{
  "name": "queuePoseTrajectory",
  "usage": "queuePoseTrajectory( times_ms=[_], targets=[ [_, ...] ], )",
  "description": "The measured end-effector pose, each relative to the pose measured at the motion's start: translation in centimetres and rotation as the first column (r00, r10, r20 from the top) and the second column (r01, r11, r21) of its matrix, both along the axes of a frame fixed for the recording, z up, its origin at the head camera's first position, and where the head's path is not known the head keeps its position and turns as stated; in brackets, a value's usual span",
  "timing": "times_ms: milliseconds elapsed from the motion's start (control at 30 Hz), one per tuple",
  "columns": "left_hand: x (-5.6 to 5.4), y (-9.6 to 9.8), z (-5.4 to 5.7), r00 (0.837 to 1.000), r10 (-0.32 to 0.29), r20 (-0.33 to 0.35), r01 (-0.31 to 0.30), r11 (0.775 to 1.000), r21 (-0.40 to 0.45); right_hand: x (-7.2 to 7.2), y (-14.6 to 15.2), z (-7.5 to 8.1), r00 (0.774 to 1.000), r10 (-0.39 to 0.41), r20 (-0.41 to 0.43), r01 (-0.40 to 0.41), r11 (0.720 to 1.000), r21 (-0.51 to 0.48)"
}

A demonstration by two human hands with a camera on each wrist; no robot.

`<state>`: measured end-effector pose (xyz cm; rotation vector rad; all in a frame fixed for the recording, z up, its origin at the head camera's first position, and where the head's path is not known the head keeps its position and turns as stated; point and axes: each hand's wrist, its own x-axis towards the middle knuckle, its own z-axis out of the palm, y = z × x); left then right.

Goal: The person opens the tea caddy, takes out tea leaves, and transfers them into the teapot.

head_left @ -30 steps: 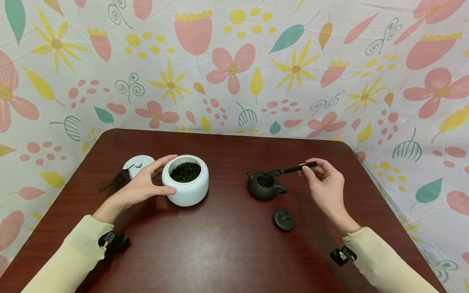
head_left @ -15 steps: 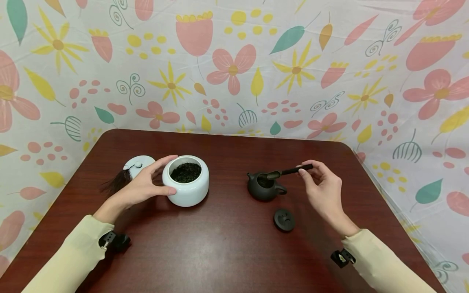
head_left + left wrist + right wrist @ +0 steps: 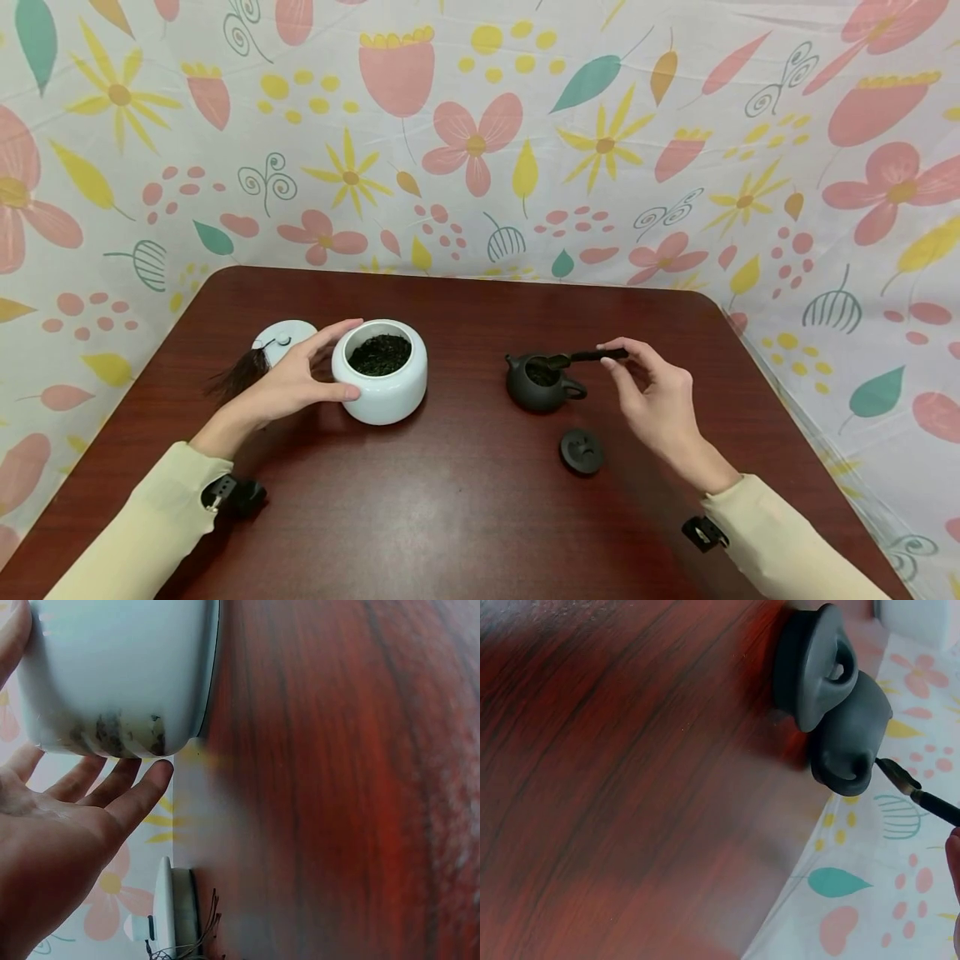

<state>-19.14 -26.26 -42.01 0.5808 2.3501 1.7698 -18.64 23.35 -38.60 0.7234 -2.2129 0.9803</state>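
My left hand (image 3: 288,383) holds the side of a white ceramic jar (image 3: 390,396), thumb at the front and fingers at the back. Dark tea leaves (image 3: 380,355) lie inside the jar. In the left wrist view the fingertips meet the jar wall (image 3: 112,682). With thumb and fingers my right hand (image 3: 660,400) pinches the dark handle of a tea scoop (image 3: 592,355). The scoop's head reaches over the mouth of a small black teapot (image 3: 536,392), which has tea leaves in it. The right wrist view shows the scoop (image 3: 900,778) at the teapot's rim (image 3: 875,742).
A round black teapot lid (image 3: 581,452) lies on the brown table (image 3: 450,517) in front of the teapot. Behind my left hand is the white jar lid (image 3: 288,333) with a dark tassel (image 3: 242,372). A patterned cloth (image 3: 480,225) hangs behind the table.
My right hand has moved left and slightly down, rotating the scoop. The tea leaves seen on its head a second ago no longer show there. The left hand and jar have stayed put.
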Motion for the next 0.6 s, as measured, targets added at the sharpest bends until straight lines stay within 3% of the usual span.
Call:
queuePoseTrajectory(
  times_ms=[333, 600],
  targets=[
    [0.0, -0.1, 0.0, 1.000, 0.007, -0.010, -0.008, 1.000, -0.023, 0.0, 0.0, -0.1, 0.998, 0.047, -0.046, -0.048, 0.999, -0.011],
    [0.0, 0.0, -0.2, 1.000, 0.001, -0.011, -0.001, 1.000, -0.003, 2.2, -1.6, 2.5, 0.998, 0.053, -0.025, -0.054, 0.996, -0.066]
  ],
)
